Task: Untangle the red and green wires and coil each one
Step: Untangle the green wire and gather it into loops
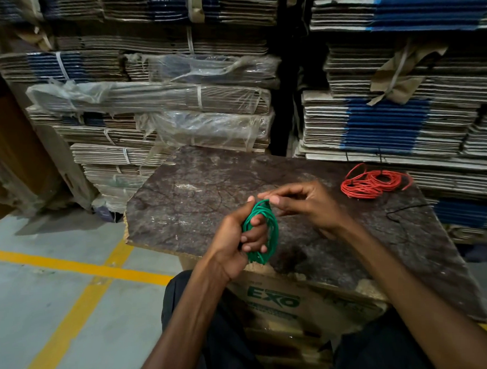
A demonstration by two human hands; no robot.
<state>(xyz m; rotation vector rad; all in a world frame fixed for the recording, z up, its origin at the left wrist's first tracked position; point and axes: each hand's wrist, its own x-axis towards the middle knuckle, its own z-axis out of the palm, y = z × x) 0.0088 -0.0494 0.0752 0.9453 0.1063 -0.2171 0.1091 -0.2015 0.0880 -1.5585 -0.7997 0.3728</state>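
Note:
The green wire (266, 228) is wound in a tight coil around the fingers of my left hand (236, 240), which grips it above the near edge of the board. My right hand (301, 204) pinches the top of the green coil between thumb and forefinger. The red wire (373, 184) lies by itself in a loose coil on the far right of the dark worn board (198, 192), apart from both hands.
The board rests on a cardboard box (292, 299) between my knees. Stacks of flattened cartons (177, 109) rise close behind it. A thin black cord (400, 213) lies at the board's right edge. Grey floor with yellow lines (73, 275) lies to the left.

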